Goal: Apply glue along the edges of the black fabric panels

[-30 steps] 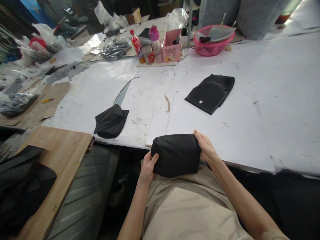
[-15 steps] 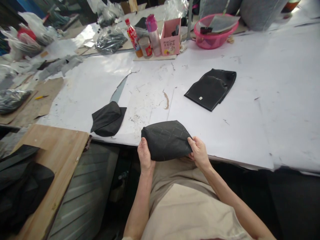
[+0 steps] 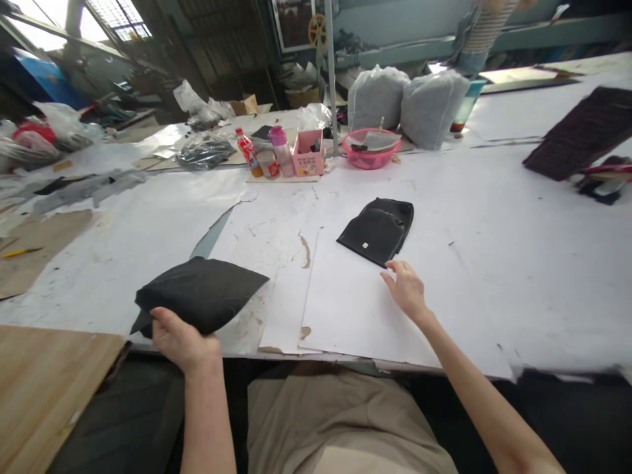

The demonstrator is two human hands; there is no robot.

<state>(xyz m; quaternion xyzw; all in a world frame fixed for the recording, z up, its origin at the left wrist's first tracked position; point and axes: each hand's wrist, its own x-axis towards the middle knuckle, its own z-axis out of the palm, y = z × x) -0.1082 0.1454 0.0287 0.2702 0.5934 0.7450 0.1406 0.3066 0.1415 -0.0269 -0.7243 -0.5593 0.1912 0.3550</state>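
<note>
My left hand point(image 3: 180, 336) is closed on the near edge of a black sewn pouch-like piece point(image 3: 202, 293), thumb on top. This piece lies over the spot of a smaller black folded piece, which is mostly or wholly hidden beneath it. On the right, my right hand point(image 3: 407, 286) reaches forward with thumb and fingers a little apart. Its fingertips are at the near corner of a flat, shiny black leather-like piece point(image 3: 380, 227) with a small white tag. Whether they touch that corner I cannot tell.
White paper covers the table point(image 3: 469, 276). At the back stand a red-capped bottle point(image 3: 249, 153), a pink box point(image 3: 309, 155) and a pink basin point(image 3: 371, 151). A wooden board point(image 3: 54, 388) is at the left front. A dark folded piece point(image 3: 587, 131) lies far right. Another person point(image 3: 486, 33) stands beyond.
My left hand has carried the black pouch-like piece left, over the smaller piece. My right hand has let go of it and moved to the shiny piece's corner. The view has tilted up.
</note>
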